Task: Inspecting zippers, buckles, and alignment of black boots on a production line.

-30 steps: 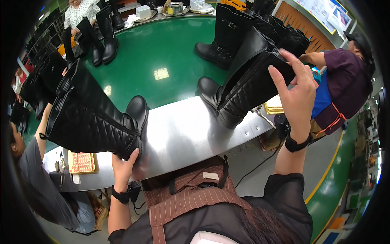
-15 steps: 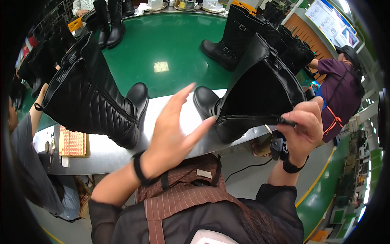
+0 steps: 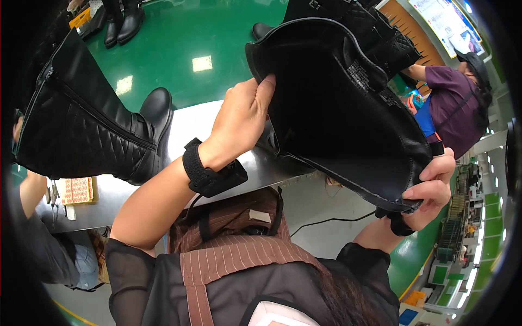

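Note:
A tall black boot (image 3: 342, 141) stands before me with its shaft spread wide, its dark inside facing me. My left hand (image 3: 242, 119) is closed on the near-left edge of the shaft, thumb against the inner side. On the opposite edge, low at the right, my right hand (image 3: 432, 187) pinches the lining and rim between thumb and fingers. Most of the boot's foot is hidden behind my left hand and the shaft. To the left, a second black boot (image 3: 103, 125) with a quilted shaft and a long side zipper leans, toe pointing away, untouched by my hands.
A metal ledge (image 3: 187, 122) runs along the green work surface (image 3: 174, 38). A pad of printed stickers (image 3: 77, 190) lies at left beside another person's arm (image 3: 32, 190). More black boots (image 3: 124, 22) stand at the back. A person in a purple shirt (image 3: 454, 103) works at right.
My left hand, stretched out before, now grips the boot shaft. The shaft is pulled open wider and tipped toward me, and my right hand has moved down along its edge.

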Action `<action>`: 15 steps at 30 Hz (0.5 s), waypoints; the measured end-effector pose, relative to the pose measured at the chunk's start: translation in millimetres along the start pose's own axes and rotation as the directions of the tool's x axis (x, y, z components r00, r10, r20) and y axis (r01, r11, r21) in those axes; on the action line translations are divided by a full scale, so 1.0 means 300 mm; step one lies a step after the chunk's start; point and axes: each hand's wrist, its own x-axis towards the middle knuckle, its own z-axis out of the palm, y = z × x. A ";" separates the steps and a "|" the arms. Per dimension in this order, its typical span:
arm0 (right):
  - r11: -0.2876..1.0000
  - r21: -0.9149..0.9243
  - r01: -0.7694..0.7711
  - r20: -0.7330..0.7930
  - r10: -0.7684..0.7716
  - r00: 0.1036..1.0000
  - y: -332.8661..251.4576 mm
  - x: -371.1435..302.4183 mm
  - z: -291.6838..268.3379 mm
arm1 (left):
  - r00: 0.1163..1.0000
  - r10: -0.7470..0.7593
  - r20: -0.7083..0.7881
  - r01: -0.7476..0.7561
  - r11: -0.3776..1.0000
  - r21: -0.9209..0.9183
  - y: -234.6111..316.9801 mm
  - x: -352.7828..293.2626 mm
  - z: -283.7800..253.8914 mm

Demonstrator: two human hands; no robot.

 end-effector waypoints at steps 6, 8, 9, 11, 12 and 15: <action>0.998 -0.052 0.024 -0.021 -0.026 0.999 0.030 0.020 0.036 | 0.999 -0.004 0.035 0.006 0.998 -0.056 -0.006 0.006 -0.004; 0.973 -0.232 -0.007 -0.126 -0.023 0.992 0.038 0.029 0.046 | 0.999 0.013 0.046 -0.012 0.999 -0.032 0.023 0.001 -0.004; 0.992 -0.073 -0.102 -0.286 0.077 0.955 0.051 0.016 0.069 | 0.997 0.057 0.053 -0.057 0.998 0.000 0.046 -0.012 -0.012; 0.988 0.091 -0.125 -0.305 0.148 0.941 0.067 0.005 0.094 | 0.993 0.009 0.119 -0.018 0.997 0.072 0.113 -0.037 -0.018; 0.950 0.249 -0.191 -0.366 0.275 0.889 0.063 -0.012 0.154 | 0.963 0.257 0.087 -0.266 0.956 0.121 0.077 -0.072 -0.025; 0.801 0.445 -0.401 -0.229 0.534 0.813 0.102 -0.187 0.170 | 0.976 0.172 0.133 -0.184 0.979 0.085 0.051 -0.121 0.031</action>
